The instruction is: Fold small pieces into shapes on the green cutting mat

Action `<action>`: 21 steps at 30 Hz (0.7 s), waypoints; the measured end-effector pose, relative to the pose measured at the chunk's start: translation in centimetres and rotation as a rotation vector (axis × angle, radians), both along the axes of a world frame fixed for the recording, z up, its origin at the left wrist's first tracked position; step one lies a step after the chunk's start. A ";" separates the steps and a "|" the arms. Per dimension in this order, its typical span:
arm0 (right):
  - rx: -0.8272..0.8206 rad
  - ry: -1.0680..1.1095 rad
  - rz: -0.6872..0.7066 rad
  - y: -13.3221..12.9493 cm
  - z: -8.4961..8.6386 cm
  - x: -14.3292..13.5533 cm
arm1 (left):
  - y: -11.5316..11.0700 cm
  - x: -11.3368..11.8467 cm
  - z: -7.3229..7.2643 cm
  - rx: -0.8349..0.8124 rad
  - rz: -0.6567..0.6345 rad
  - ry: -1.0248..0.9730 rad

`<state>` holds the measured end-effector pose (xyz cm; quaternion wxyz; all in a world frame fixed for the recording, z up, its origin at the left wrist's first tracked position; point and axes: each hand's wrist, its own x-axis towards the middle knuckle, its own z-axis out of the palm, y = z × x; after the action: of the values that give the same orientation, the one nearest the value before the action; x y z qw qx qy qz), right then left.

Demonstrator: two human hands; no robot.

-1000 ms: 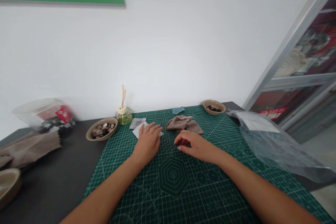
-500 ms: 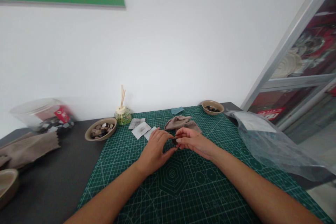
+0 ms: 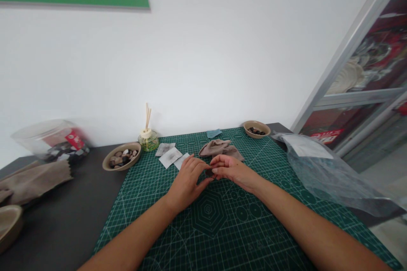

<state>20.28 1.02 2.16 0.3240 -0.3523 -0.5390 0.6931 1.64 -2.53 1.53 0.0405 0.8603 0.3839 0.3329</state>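
Above the middle of the green cutting mat, my left hand and my right hand meet at their fingertips. Between them is a small dark stone, mostly hidden by the fingers. My left thumb and fingers curve round its left side, while the right thumb and fingers pinch it from the right. Just beyond the hands lies a crumpled grey-brown cloth. Several small sheets of sandpaper, pale with grey smudges, lie behind my left hand.
At left stand a bowl of mixed stones, a reed diffuser, a clear plastic tub, another cloth and a bowl. Back right, a bowl holds dark stones. A blue piece and a plastic bag lie nearby.
The dark stone has turned or shifted slightly between the fingertips and shows less. Both hands stay in nearly the same place.
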 end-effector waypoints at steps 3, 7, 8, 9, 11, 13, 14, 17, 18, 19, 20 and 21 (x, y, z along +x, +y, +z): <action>-0.008 0.011 0.026 0.1 0.1 0.2 | 0.1 -0.1 0.0 0.001 0.006 -0.005; -0.048 0.031 0.037 0.4 0.2 0.5 | 0.2 -0.2 -0.2 0.000 0.021 -0.026; -0.057 0.036 0.036 0.4 0.3 0.6 | 0.3 -0.2 -0.3 0.000 0.027 -0.033; -0.068 0.040 0.031 0.5 0.3 0.7 | 0.3 -0.3 -0.3 0.000 0.034 -0.040; -0.081 0.037 -0.003 0.5 0.4 0.8 | 0.4 -0.3 -0.4 0.004 0.043 -0.049; -0.069 0.011 -0.053 0.6 0.5 0.8 | 0.4 -0.4 -0.5 0.003 0.052 -0.052; -0.052 -0.011 -0.074 0.6 0.5 0.9 | 0.5 -0.4 -0.5 0.001 0.058 -0.053; 0.034 -0.104 -0.119 0.8 0.5 1.0 | 0.5 -0.4 -0.4 -0.023 0.068 -0.038; 0.060 -0.131 -0.136 0.9 0.6 1.0 | 0.5 -0.4 -0.4 -0.030 0.068 -0.031; 0.081 -0.146 -0.151 1.0 0.6 1.1 | 0.5 -0.3 -0.4 -0.036 0.068 -0.025; 0.095 -0.146 -0.164 1.1 0.6 1.2 | 0.5 -0.3 -0.4 -0.040 0.067 -0.020; 0.106 -0.134 -0.172 1.2 0.6 1.3 | 0.6 -0.3 -0.5 -0.043 0.066 -0.017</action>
<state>21.54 2.21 2.73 0.3637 -0.4252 -0.5632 0.6080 1.30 -1.97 1.07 0.0513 0.8433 0.4187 0.3331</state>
